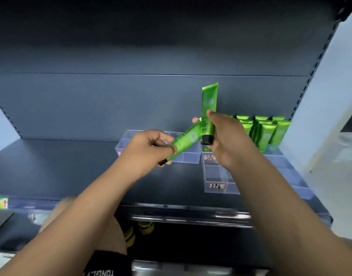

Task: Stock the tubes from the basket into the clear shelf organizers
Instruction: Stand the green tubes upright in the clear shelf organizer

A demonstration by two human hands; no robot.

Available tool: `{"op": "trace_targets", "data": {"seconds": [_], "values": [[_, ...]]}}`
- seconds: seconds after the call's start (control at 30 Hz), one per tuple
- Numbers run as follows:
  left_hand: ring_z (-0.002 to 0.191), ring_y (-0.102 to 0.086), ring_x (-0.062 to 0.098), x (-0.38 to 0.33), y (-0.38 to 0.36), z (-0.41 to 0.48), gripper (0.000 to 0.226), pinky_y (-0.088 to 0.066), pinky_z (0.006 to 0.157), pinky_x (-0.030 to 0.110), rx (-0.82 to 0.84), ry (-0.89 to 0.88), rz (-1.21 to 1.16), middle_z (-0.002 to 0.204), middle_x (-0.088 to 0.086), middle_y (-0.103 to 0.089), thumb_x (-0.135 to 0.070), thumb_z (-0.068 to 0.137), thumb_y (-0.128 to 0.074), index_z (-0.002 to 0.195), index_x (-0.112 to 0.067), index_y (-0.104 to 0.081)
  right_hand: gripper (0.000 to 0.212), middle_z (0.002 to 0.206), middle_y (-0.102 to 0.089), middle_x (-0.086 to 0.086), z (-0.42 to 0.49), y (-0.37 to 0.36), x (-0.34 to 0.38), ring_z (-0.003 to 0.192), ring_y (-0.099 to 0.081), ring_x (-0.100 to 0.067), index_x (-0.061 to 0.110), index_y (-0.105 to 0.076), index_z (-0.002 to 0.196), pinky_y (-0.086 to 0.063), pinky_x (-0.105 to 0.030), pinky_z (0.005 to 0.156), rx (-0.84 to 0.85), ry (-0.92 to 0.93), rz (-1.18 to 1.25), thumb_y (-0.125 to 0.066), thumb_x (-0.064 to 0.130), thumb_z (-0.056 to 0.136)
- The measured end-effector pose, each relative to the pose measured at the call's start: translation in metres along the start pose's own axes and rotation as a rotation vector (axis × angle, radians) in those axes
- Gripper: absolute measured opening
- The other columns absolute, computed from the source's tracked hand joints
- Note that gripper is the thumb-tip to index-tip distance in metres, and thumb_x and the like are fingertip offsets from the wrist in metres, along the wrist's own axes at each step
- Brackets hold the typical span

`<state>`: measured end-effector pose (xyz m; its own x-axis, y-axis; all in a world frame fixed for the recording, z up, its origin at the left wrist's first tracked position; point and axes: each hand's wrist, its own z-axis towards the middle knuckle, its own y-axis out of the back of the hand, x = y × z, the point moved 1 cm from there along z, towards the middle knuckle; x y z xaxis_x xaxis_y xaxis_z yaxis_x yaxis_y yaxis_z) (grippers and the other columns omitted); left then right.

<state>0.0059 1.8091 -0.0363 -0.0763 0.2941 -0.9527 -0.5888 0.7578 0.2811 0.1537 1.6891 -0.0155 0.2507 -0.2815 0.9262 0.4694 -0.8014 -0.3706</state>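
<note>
My left grip (151,148) is clenched round a green tube (186,139), pinching it near its cap end. That tube lies tilted, cap down and to the left, and its upper end reaches up to the second tube. My right grip (228,140) is grasping that second green tube (209,102), fingers curled round its lower half. It stands upright with the black cap (207,140) at the bottom and the flat crimped end at the top. Both tubes are held in the air above the dark shelf (61,166), in front of its back panel.

Under my left grip sits a clear organizer (131,136), its compartments showing through the plastic. Just beside it, to the right and reaching nearer to me, is a second clear organizer (217,176) with a small printed label (217,185) on its front wall. At the back of that right-hand one, a cluster of stocked green tubes (266,132) stands upright in rows, close against the shelf's back panel.

A yellow price tag (0,203) sits on the shelf's front edge at far left. Below the shelf, between my forearms, there are some yellow-and-black things (129,236), too blurred for me to say what they are.
</note>
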Motion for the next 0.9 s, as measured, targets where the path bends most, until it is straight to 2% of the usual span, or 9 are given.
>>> {"op": "trace_targets", "data": {"seconds": [0.1,0.17,0.3,0.37,0.47,0.57,0.7,0.83,0.9], "values": [[0.067,-0.062,0.013,-0.008,-0.040,0.009,0.018,-0.048,0.061,0.021,0.115,-0.057,0.087,0.078,0.011,-0.068,-0.005,0.089,-0.073,0.104,-0.015,-0.075,0.016,0.099,-0.077,-0.015,0.003,0.025,0.017,0.094,-0.074,-0.023,0.005,-0.061,0.105,-0.059,-0.047,0.086,0.042,0.107,-0.051,-0.055,0.019,0.103],[0.069,-0.061,0.011,-0.011,-0.066,0.017,0.014,-0.051,0.068,0.027,0.196,-0.039,0.066,0.077,0.002,-0.066,-0.009,0.089,-0.075,0.101,-0.016,-0.073,0.017,0.104,-0.075,-0.018,0.003,0.044,0.027,0.101,-0.071,-0.028,0.003,-0.062,0.105,-0.050,-0.057,0.100,0.090,0.160,-0.050,-0.055,0.019,0.103],[0.086,-0.072,0.017,-0.013,-0.113,0.035,0.013,-0.060,0.078,0.035,0.289,0.014,-0.046,0.090,0.001,-0.076,-0.012,0.088,-0.077,0.099,-0.013,-0.069,0.025,0.108,-0.071,-0.023,0.008,0.095,0.041,0.090,-0.066,-0.028,0.000,-0.065,0.112,-0.054,-0.050,0.090,0.078,0.250,-0.035,-0.058,0.021,0.101],[0.079,-0.070,0.010,-0.015,-0.136,0.043,0.013,-0.062,0.076,0.034,0.246,0.011,-0.127,0.078,-0.008,-0.073,-0.008,0.088,-0.077,0.093,-0.016,-0.068,0.029,0.102,-0.068,-0.016,0.012,0.127,0.044,0.092,-0.063,-0.027,0.004,-0.069,0.113,-0.051,-0.045,0.085,0.027,0.292,-0.070,-0.064,0.027,0.097],[0.077,-0.069,0.004,-0.012,-0.170,0.056,0.016,-0.063,0.071,0.030,0.151,-0.006,-0.192,0.075,-0.010,-0.070,-0.009,0.087,-0.078,0.095,-0.018,-0.068,0.014,0.095,-0.069,0.001,0.020,0.174,0.042,0.095,-0.061,-0.020,0.022,-0.075,0.100,-0.048,-0.046,0.094,-0.065,0.312,-0.150,-0.065,0.030,0.095],[0.083,-0.068,0.010,-0.012,-0.203,0.069,0.021,-0.061,0.072,0.030,0.072,-0.054,-0.241,0.083,0.002,-0.062,-0.010,0.086,-0.079,0.099,-0.020,-0.066,0.015,0.092,-0.069,0.005,0.030,0.207,0.041,0.096,-0.061,-0.020,0.026,-0.075,0.096,-0.047,-0.050,0.101,-0.129,0.324,-0.211,-0.061,0.029,0.098],[0.085,-0.063,0.015,-0.017,-0.247,0.082,0.025,-0.064,0.078,0.037,0.043,-0.142,-0.237,0.086,0.009,-0.057,-0.009,0.088,-0.078,0.100,-0.025,-0.064,0.013,0.084,-0.068,0.002,0.046,0.238,0.042,0.078,-0.062,-0.017,0.018,-0.071,0.102,-0.056,-0.040,0.081,-0.188,0.382,-0.300,-0.057,0.018,0.100],[0.075,-0.063,0.007,-0.016,-0.285,0.094,0.027,-0.060,0.089,0.048,0.022,-0.181,-0.218,0.069,-0.013,-0.064,-0.009,0.087,-0.079,0.101,-0.027,-0.065,0.017,0.084,-0.072,0.003,0.062,0.264,0.035,0.076,-0.064,-0.010,0.014,-0.071,0.100,-0.054,-0.028,0.072,-0.194,0.417,-0.353,-0.055,0.008,0.100],[0.070,-0.064,-0.001,-0.014,-0.300,0.098,0.032,-0.060,0.088,0.044,0.015,-0.193,-0.213,0.064,-0.019,-0.066,-0.008,0.088,-0.077,0.095,-0.035,-0.062,0.018,0.085,-0.073,0.003,0.071,0.278,0.032,0.078,-0.066,-0.012,0.017,-0.071,0.101,-0.055,-0.033,0.075,-0.193,0.422,-0.389,-0.056,0.007,0.099]]}}
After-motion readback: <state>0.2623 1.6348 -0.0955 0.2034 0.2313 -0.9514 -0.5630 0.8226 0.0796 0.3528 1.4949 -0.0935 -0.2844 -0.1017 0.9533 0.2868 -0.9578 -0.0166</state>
